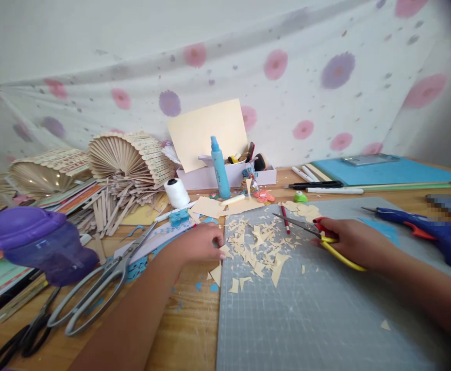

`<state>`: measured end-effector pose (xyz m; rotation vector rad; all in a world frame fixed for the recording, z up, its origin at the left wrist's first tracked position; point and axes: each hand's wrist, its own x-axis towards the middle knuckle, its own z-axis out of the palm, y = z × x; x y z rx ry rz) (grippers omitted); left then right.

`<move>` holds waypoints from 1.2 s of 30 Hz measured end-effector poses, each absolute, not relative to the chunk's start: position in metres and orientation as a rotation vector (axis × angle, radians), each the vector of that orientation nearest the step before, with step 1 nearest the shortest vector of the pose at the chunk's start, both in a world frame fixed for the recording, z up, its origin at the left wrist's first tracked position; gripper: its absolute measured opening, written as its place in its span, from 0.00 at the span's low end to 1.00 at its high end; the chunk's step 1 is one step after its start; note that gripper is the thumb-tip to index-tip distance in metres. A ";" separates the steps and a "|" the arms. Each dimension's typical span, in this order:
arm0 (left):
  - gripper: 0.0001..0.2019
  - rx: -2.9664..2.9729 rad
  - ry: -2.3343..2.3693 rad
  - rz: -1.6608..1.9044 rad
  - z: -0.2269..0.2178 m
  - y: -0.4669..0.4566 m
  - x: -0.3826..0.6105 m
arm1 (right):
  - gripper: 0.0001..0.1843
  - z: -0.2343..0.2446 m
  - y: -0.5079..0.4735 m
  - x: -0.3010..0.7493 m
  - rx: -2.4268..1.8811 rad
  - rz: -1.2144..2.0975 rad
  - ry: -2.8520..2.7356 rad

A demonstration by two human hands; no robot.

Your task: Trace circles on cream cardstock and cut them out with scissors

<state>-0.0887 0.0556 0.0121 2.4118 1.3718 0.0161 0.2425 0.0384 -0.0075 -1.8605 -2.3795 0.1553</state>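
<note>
My right hand (349, 242) grips yellow-handled scissors (331, 247) over the grey cutting mat (287, 319). Their blades point left, slightly parted, across a dark red pencil (285, 220). At the mat's left edge is my left hand (204, 242), its fingers curled together and the fingertips at a small cream paper scrap (226, 251). Many cut cream paper scraps (262, 234) lie scattered on the mat between both hands. Rounded cream paper pieces (304, 210) rest behind the scissor tips.
Large grey scissors (109, 278), black-handled scissors (35, 327) and a purple cup (47, 247) stand left. A blue glue gun (422, 226) lies right. Behind are a blue bottle (219, 170), a thread spool (177, 193), a white box (194, 179) and craft-stick fans (128, 159).
</note>
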 end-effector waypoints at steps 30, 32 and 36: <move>0.18 2.175 1.435 0.047 0.020 0.049 -0.073 | 0.18 -0.006 0.038 0.242 -1.906 0.172 -2.431; 0.17 2.121 1.328 -0.018 0.023 0.049 -0.082 | 0.17 -0.007 0.039 0.243 -1.905 0.182 -2.450; 0.13 2.147 1.396 -0.054 0.022 0.033 -0.097 | 0.15 -0.010 0.043 0.243 -1.878 0.183 -2.447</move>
